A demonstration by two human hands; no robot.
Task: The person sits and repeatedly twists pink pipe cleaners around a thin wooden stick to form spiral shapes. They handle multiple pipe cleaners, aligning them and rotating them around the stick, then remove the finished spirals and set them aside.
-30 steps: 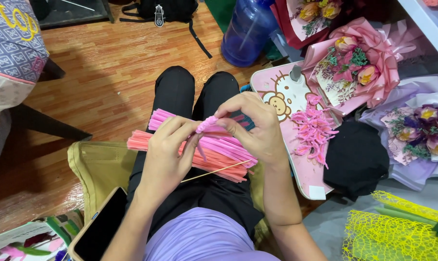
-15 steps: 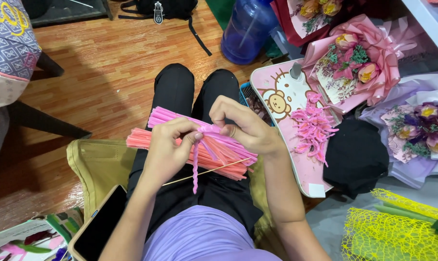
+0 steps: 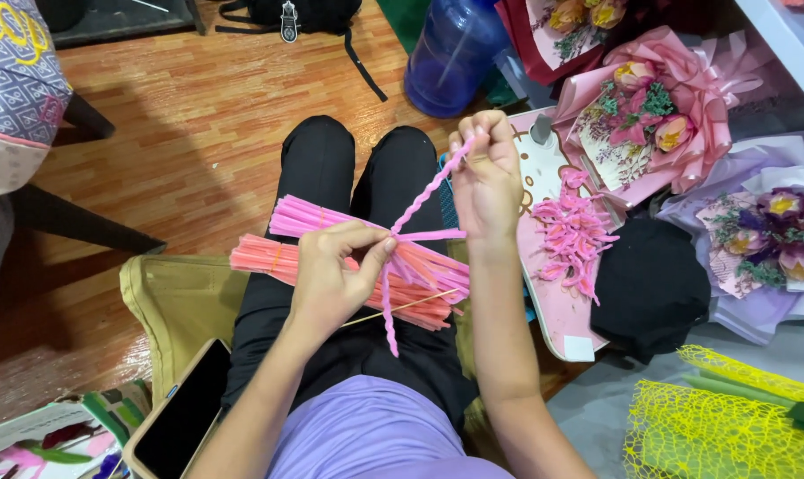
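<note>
Twisted pink pipe cleaner (image 3: pixel 417 206) between both hands

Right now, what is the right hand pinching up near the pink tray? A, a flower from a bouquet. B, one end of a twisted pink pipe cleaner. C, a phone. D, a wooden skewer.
B: the right hand pinches the upper end of the twisted pink pipe cleaner, which slants down to the left hand over the bundle of pink pipe cleaners on the lap.
</note>
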